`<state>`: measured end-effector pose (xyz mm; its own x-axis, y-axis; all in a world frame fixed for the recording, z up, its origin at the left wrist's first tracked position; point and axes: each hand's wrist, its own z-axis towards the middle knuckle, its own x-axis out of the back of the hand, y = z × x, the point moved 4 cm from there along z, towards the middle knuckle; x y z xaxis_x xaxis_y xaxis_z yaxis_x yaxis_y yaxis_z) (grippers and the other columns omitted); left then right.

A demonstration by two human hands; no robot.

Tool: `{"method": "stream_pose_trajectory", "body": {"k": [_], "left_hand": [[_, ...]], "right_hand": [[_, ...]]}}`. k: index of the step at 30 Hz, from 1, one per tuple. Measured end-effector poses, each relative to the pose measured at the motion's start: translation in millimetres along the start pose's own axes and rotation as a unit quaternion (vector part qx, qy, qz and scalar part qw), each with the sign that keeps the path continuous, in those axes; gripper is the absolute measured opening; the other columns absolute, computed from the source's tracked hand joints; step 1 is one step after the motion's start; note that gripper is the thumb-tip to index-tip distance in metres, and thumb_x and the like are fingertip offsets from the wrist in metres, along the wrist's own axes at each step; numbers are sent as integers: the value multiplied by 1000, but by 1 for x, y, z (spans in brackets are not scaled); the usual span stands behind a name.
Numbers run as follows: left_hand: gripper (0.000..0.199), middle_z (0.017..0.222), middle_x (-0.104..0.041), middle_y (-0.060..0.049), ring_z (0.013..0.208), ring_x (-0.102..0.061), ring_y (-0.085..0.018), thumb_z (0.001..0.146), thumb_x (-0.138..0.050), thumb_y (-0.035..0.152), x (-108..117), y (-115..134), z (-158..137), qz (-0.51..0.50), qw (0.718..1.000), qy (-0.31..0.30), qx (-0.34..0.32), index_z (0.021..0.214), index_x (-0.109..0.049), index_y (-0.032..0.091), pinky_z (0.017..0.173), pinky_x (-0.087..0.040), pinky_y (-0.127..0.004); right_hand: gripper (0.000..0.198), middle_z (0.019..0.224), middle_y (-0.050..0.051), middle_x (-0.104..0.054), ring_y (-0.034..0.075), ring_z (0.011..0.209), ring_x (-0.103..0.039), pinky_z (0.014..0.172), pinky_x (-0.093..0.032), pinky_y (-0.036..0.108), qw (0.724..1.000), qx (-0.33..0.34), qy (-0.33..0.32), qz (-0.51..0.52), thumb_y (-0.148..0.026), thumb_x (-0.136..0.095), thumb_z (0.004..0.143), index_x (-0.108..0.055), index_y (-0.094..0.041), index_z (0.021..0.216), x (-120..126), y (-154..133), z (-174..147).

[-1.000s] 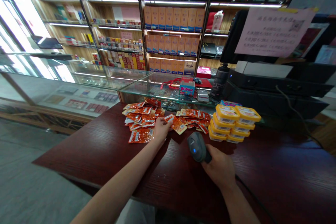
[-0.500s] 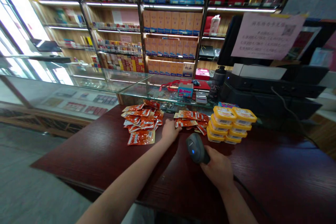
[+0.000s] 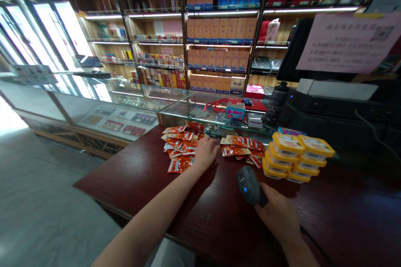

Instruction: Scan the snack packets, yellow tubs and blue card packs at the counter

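There is passing room over the surface [image 3: 213, 208] between the left forearm [image 3: 159, 210] and the scanner [image 3: 249, 185]. Farther back, the left packets [image 3: 181, 164], right packets [image 3: 236, 150] and yellow tubs [image 3: 282, 158] stand in the way.

Your scanner [image 3: 247, 181] in smooth, mostly matt dark plastic, glossy, crinkled film packets [image 3: 181, 165] before you, smooth yellow plastic tubs [image 3: 285, 159] to your right, dark wood-grained counter [image 3: 206, 212] with a polished sheen under your arms, clear, reflective glass display case [image 3: 200, 109] ahead, flat matt paper sign [image 3: 347, 46].

Right grip [image 3: 279, 210] holds scanner [image 3: 248, 184]; left grip [image 3: 206, 152] perhaps touches packets [image 3: 181, 164].
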<state>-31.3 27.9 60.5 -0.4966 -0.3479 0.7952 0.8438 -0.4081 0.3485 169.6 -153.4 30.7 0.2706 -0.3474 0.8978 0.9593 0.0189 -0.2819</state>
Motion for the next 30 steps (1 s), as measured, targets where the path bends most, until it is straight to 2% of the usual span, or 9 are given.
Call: {"method": "stream_pose_trajectory", "body": {"k": [3,6,9,12,16,19,23,27,30], "left_hand": [[23,104,-60,-8,105,-51,-24,87,-52,31,34,-36,18,49,996,67,18,103,-67,22,96,-38,-36],[30,114,-58,-12,113,-48,-28,84,-55,33,61,-79,39,125,979,103,128,109,-64,20,98,-37,-40],[48,121,-57,-18,120,-47,-34,78,-61,44,70,-116,53,161,961,45,219,116,-59,15,99,-36,-47],[53,114,-64,-19,113,-55,-37,75,-60,55,66,-135,60,169,950,-43,260,109,-63,14,101,-32,-55],[48,103,-69,-19,99,-64,-36,80,-54,55,61,-140,65,198,946,-77,244,100,-70,14,91,-43,-51],[34,98,-70,-21,94,-66,-34,86,-48,35,59,-135,71,229,950,-108,183,97,-72,12,76,-50,-40],[33,102,-69,-21,102,-63,-32,86,-41,13,72,-125,75,253,953,-115,122,94,-72,13,80,-48,-38],[31,104,-68,-18,108,-59,-33,88,-39,15,99,-114,75,210,972,-14,103,98,-69,15,84,-47,-41],[28,93,-69,-11,92,-66,-25,91,-39,20,105,-105,67,-7,988,91,126,100,-65,17,78,-50,-35]], "right_hand": [[27,98,4,-72,21,82,-68,66,-44,29,1000,5,-1,1,-23,-50,80,-62,-23,105,-4,2,-1],[28,101,5,-72,21,84,-68,68,-45,29,1000,15,9,-5,-23,-49,80,-62,-23,105,-7,3,-2],[29,98,5,-73,20,79,-69,66,-45,29,1000,8,12,-12,-23,-48,81,-62,-23,107,-9,4,-2],[29,96,3,-73,20,76,-69,65,-45,29,1000,2,1,-12,-23,-47,82,-61,-24,108,-10,5,-1],[28,95,2,-73,20,77,-69,66,-45,29,1000,-5,5,-17,-23,-47,83,-61,-25,106,-11,6,0],[30,100,3,-73,20,81,-69,68,-45,29,1000,1,3,-20,-21,-47,82,-61,-24,108,-12,6,1],[31,104,4,-72,21,86,-69,66,-44,29,1000,-16,-15,-21,-20,-49,80,-61,-23,109,-10,5,3],[31,103,4,-72,20,87,-68,70,-44,28,1000,-16,-22,-15,-20,-51,80,-61,-23,109,-7,1,4],[30,102,4,-72,20,87,-68,70,-44,28,1000,-16,-24,-10,-19,-50,81,-61,-23,109,-6,0,4]]}}
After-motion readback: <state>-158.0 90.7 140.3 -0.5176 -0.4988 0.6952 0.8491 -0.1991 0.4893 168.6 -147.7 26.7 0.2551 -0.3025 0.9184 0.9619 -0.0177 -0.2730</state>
